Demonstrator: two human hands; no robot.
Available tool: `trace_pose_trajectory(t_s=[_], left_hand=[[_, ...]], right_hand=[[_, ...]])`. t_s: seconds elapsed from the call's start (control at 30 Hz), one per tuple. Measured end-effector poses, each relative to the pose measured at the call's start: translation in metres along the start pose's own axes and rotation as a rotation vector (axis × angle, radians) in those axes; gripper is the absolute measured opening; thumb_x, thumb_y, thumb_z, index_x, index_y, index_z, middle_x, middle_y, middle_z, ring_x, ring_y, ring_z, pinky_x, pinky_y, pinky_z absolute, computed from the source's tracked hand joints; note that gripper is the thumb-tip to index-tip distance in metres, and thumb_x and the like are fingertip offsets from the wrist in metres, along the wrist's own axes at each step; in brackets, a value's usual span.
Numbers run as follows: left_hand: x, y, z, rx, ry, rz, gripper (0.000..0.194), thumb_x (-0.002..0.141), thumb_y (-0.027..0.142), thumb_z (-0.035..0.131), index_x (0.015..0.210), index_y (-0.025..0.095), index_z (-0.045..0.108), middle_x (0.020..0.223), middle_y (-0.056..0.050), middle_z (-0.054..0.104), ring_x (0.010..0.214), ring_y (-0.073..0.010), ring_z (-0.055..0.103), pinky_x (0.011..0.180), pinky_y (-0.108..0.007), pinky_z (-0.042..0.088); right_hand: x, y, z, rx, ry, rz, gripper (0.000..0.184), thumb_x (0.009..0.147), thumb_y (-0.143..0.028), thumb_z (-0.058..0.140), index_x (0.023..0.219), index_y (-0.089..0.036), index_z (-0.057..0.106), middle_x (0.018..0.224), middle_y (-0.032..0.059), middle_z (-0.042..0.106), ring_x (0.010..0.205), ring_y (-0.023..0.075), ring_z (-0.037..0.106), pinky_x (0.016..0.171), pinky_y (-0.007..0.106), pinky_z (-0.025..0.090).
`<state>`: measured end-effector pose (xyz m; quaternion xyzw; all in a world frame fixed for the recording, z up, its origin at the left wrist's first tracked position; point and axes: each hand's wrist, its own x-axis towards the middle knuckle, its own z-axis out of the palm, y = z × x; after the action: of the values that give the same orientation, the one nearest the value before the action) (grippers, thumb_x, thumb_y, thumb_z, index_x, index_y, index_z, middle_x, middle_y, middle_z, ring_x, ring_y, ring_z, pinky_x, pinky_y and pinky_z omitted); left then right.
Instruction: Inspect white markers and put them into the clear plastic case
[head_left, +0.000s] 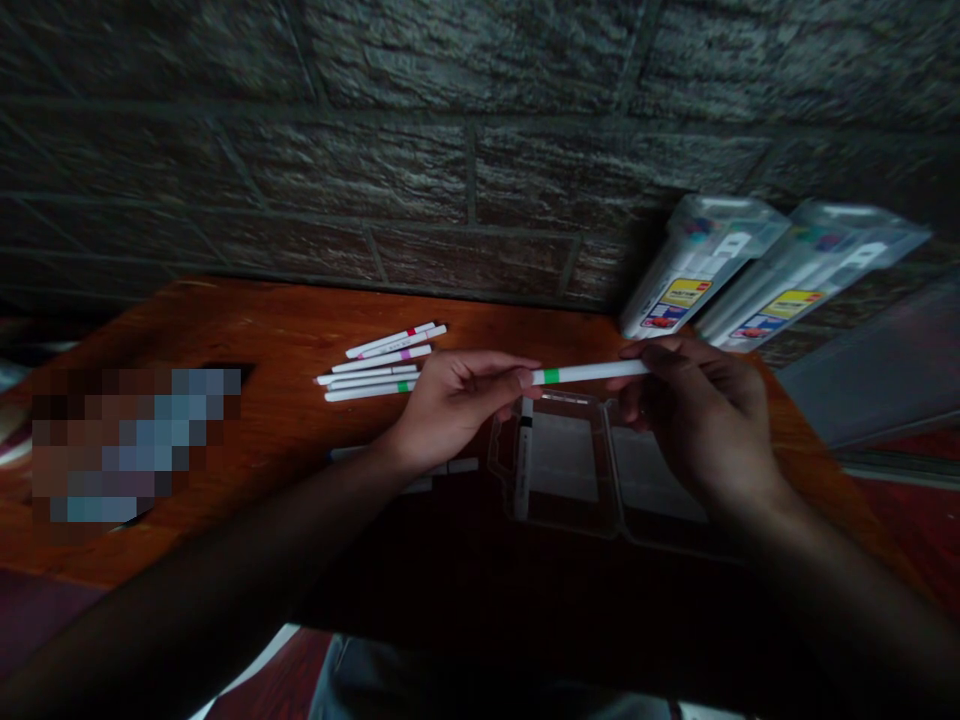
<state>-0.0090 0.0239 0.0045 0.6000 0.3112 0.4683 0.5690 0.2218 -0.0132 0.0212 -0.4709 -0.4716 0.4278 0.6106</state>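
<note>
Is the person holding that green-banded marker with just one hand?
No, the left hand grips the marker near its green band, while the right hand holds its other end.

And we're riding on the person's own head here, one camera carrying the whole scene, looking forward and sharply down over the near edge of the table (pixel 277 312)! It's close in: the left hand (pixel 454 400) and the right hand (pixel 709 410) sit just past mid-picture, within arm's reach, the forearms (pixel 247 550) sweeping up from both lower corners. Down at the bottom, there's the wearer's lap (pixel 390 685), below the table's near edge. Up top, the far edge crosses the frame, sloping slightly down towards the far right corner, and beyond it the block wall (pixel 525 80) fills the upper part, a wide look taking in both sides of the table.
</note>
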Motion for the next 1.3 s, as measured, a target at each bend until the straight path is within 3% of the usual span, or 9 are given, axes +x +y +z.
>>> trace_pose_trajectory(t_s=[0.37,0.73,0.9,1.07,1.3], left_hand=[[0.001,-0.002,0.0,-0.011,0.027,0.01,0.015,0.081,0.019,0.084,0.096,0.017,0.085,0.079,-0.004,0.081,0.059,-0.0092,0.064,0.056,-0.022,0.053],[0.0,-0.001,0.001,0.009,0.025,0.013,0.01,0.081,0.014,0.084,0.091,0.015,0.083,0.073,-0.001,0.08,0.058,-0.0073,0.064,0.056,-0.018,0.052],[-0.001,-0.001,0.0,0.048,0.013,0.025,0.01,0.082,0.016,0.084,0.092,0.015,0.082,0.077,-0.002,0.081,0.061,-0.0084,0.067,0.059,-0.019,0.053],[-0.003,-0.003,0.001,0.129,-0.001,0.052,0.012,0.083,0.022,0.084,0.092,0.015,0.081,0.083,-0.005,0.082,0.07,-0.0118,0.071,0.065,-0.022,0.054],[-0.007,-0.01,0.005,0.231,-0.041,0.091,0.014,0.085,0.026,0.083,0.092,0.014,0.081,0.082,-0.006,0.081,0.068,-0.0129,0.07,0.062,-0.022,0.052]], right_hand=[[-0.002,0.002,0.001,-0.068,-0.054,-0.066,0.013,0.096,-0.027,0.073,0.088,-0.019,0.079,0.07,0.0038,0.076,0.046,0.0104,0.061,0.04,0.021,0.047],[-0.002,0.0,0.001,-0.194,-0.087,-0.107,0.011,0.091,-0.03,0.081,0.086,-0.021,0.081,0.059,-0.0003,0.072,0.044,0.0089,0.06,0.042,0.019,0.048],[-0.004,0.002,0.001,-0.313,-0.114,-0.182,0.011,0.081,-0.023,0.088,0.091,-0.023,0.084,0.068,-0.0008,0.078,0.05,0.0107,0.067,0.045,0.02,0.053],[-0.008,0.001,0.003,-0.445,-0.13,-0.292,0.01,0.08,-0.024,0.089,0.089,-0.026,0.085,0.083,0.0017,0.084,0.065,0.0169,0.077,0.059,0.026,0.064],[-0.015,0.005,0.003,-0.622,-0.194,-0.349,0.012,0.083,-0.034,0.09,0.086,-0.024,0.084,0.082,0.0039,0.084,0.063,0.0198,0.075,0.056,0.031,0.06]])
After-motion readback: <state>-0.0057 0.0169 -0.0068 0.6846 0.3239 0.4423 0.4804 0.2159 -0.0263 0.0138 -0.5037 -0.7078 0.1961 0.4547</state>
